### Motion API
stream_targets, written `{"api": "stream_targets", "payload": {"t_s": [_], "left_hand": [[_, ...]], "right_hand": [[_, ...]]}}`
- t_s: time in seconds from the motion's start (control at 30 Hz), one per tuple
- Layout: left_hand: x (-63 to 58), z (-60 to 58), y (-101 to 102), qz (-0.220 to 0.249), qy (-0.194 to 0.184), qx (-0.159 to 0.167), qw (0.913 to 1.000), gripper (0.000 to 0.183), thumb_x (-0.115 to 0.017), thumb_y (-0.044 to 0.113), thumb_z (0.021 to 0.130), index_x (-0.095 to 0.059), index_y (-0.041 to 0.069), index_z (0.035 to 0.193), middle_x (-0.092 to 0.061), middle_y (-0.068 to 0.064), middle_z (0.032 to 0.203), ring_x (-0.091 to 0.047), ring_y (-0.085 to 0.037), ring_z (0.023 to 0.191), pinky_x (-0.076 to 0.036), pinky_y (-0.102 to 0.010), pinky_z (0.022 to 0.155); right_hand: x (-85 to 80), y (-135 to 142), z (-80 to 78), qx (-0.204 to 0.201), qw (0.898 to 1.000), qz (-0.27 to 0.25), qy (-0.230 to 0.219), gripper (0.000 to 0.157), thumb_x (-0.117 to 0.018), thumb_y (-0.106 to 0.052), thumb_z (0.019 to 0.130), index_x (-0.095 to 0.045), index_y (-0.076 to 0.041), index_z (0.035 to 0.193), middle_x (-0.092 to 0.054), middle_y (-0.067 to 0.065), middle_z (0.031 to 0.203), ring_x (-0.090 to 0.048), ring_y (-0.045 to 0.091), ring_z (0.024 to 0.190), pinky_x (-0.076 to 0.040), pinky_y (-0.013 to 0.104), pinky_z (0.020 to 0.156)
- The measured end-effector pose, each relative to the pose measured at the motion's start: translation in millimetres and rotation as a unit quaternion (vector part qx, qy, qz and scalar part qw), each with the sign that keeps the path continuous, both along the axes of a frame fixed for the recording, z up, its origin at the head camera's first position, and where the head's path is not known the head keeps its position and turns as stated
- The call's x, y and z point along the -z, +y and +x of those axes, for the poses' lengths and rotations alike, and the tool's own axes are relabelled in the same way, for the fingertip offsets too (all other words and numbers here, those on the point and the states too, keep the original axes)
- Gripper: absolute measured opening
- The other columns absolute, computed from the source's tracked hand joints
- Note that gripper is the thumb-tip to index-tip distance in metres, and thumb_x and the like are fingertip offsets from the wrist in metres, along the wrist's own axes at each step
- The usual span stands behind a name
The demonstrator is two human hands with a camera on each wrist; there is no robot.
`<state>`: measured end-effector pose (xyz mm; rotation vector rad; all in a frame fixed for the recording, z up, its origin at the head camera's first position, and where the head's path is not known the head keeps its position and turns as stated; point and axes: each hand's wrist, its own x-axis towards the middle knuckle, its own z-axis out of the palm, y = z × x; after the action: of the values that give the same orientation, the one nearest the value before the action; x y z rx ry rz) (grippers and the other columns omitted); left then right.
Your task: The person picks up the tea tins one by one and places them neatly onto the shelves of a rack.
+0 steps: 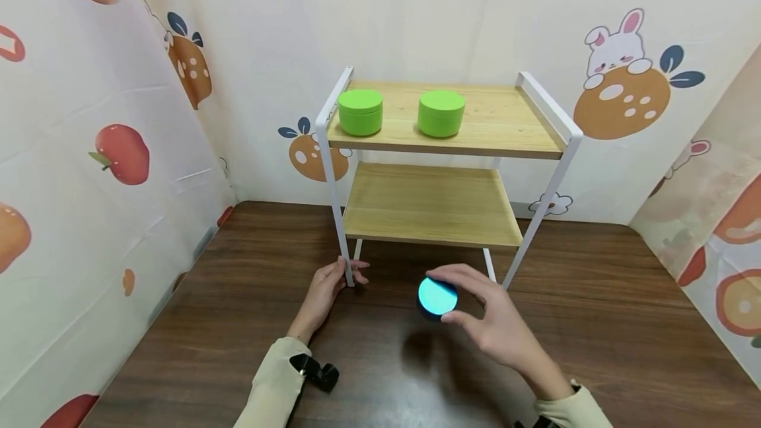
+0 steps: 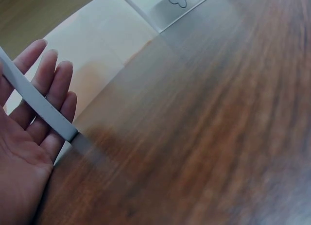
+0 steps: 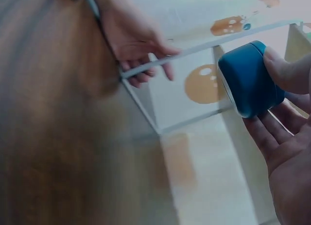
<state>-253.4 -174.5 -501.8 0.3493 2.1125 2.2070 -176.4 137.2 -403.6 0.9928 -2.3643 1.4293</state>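
In the head view, my right hand (image 1: pixel 496 322) holds a small blue round lidded canister (image 1: pixel 437 296) between thumb and fingers. Bright light glares off its top, and a shadow falls on the table in front of it. The right wrist view shows the canister (image 3: pixel 248 79) side-on, a seam near one end. My left hand (image 1: pixel 324 292) is at the foot of the rack's front left leg (image 1: pixel 337 216). Its thumb is on the near side and its fingers pass behind. The left wrist view shows the leg (image 2: pixel 39 101) crossing the fingers.
The two-tier rack has wooden shelves and a white frame. Two green lidded canisters, one on the left (image 1: pixel 360 113) and one near the middle (image 1: pixel 441 114), stand on the upper shelf (image 1: pixel 499 117). Below is the lower shelf (image 1: pixel 434 203). A dark wooden table (image 1: pixel 600 322) meets printed cloth walls.
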Motion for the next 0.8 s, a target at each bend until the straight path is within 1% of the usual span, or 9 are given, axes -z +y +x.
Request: {"api": "stream_targets", "payload": {"t_s": [0.03, 0.07, 0.17, 0.27, 0.3, 0.37, 0.5, 0.63, 0.8], "left_hand": [[-0.3, -0.1, -0.1, -0.001, 0.0, -0.001, 1.0, 0.067, -0.031, 0.043, 0.117, -0.067, -0.012, 0.128, -0.078, -0.008, 0.099, -0.074, -0.012, 0.1, -0.051, -0.025, 0.098], [-0.8, 0.1, -0.3, -0.002, -0.001, -0.003, 1.0, 0.067, -0.031, 0.043, 0.117, -0.068, -0.011, 0.128, -0.078, -0.011, 0.1, -0.074, -0.012, 0.101, -0.051, -0.025, 0.098], [-1.5, -0.1, -0.6, -0.004, -0.003, -0.007, 1.0, 0.066, -0.031, 0.044, 0.116, -0.069, -0.009, 0.127, -0.077, -0.014, 0.1, -0.074, -0.013, 0.102, -0.051, -0.025, 0.1], [-1.0, -0.7, -0.2, -0.005, -0.002, -0.005, 1.0, 0.065, -0.031, 0.044, 0.117, -0.069, -0.008, 0.127, -0.077, -0.013, 0.1, -0.074, -0.014, 0.102, -0.051, -0.026, 0.1], [-0.7, -0.7, 0.1, -0.006, -0.002, -0.003, 1.0, 0.065, -0.03, 0.043, 0.117, -0.069, -0.008, 0.128, -0.077, -0.013, 0.1, -0.074, -0.014, 0.102, -0.051, -0.026, 0.1], [-0.5, -0.1, 0.5, -0.006, -0.003, -0.001, 1.0, 0.065, -0.03, 0.043, 0.117, -0.069, -0.008, 0.128, -0.078, -0.014, 0.1, -0.074, -0.014, 0.102, -0.051, -0.026, 0.1], [-0.1, 1.8, 1.0, -0.009, -0.006, -0.003, 0.9999, 0.066, -0.031, 0.044, 0.117, -0.069, -0.008, 0.128, -0.078, -0.014, 0.1, -0.074, -0.013, 0.102, -0.051, -0.025, 0.1], [0.8, 3.4, 0.4, -0.013, -0.009, -0.007, 0.9999, 0.066, -0.032, 0.045, 0.116, -0.069, -0.009, 0.127, -0.078, -0.01, 0.098, -0.074, -0.013, 0.101, -0.051, -0.025, 0.099], [2.2, 2.7, -1.3, -0.016, -0.004, -0.009, 0.9998, 0.065, -0.032, 0.043, 0.117, -0.069, -0.008, 0.127, -0.078, -0.008, 0.097, -0.074, -0.014, 0.101, -0.051, -0.024, 0.099]], "right_hand": [[-5.3, 1.6, -1.6, 0.003, 1.0, 0.003, 0.005, 0.056, -0.083, -0.001, 0.087, -0.067, -0.011, 0.14, -0.067, 0.002, 0.137, -0.061, 0.01, 0.13, -0.044, 0.015, 0.108], [-10.6, 3.1, -3.3, 0.005, 1.0, 0.006, 0.011, 0.056, -0.083, -0.001, 0.087, -0.067, -0.011, 0.139, -0.068, 0.002, 0.137, -0.061, 0.01, 0.13, -0.041, 0.015, 0.111], [-25.9, 7.2, -8.6, 0.01, 0.999, 0.012, 0.039, 0.055, -0.082, 0.003, 0.087, -0.068, -0.009, 0.139, -0.068, 0.005, 0.136, -0.061, 0.01, 0.128, -0.04, 0.014, 0.111], [-41.0, 11.9, -12.7, 0.015, 0.997, 0.018, 0.071, 0.057, -0.082, 0.007, 0.085, -0.068, -0.009, 0.138, -0.069, 0.007, 0.134, -0.062, 0.009, 0.126, -0.04, 0.013, 0.11], [-46.0, 13.5, -13.5, 0.015, 0.997, 0.016, 0.078, 0.058, -0.082, 0.009, 0.084, -0.068, -0.008, 0.138, -0.069, 0.008, 0.134, -0.062, 0.008, 0.125, -0.043, 0.012, 0.106], [-55.7, 16.6, -15.3, 0.016, 0.996, 0.013, 0.091, 0.059, -0.082, 0.012, 0.082, -0.068, -0.006, 0.137, -0.069, 0.01, 0.133, -0.062, 0.007, 0.125, -0.044, 0.012, 0.106], [-73.5, 21.4, -18.3, 0.023, 0.994, 0.015, 0.101, 0.062, -0.08, 0.015, 0.082, -0.068, -0.007, 0.139, -0.069, 0.01, 0.134, -0.062, 0.005, 0.124, -0.046, 0.012, 0.105], [-90.0, 23.1, -20.7, 0.035, 0.994, 0.025, 0.105, 0.063, -0.079, 0.017, 0.082, -0.068, -0.008, 0.139, -0.068, 0.009, 0.135, -0.062, 0.004, 0.123, -0.046, 0.012, 0.105], [-112.0, 22.5, -22.9, 0.043, 0.991, 0.031, 0.121, 0.062, -0.078, 0.018, 0.083, -0.068, -0.006, 0.138, -0.068, 0.01, 0.137, -0.061, 0.004, 0.125, -0.046, 0.012, 0.105]]}}
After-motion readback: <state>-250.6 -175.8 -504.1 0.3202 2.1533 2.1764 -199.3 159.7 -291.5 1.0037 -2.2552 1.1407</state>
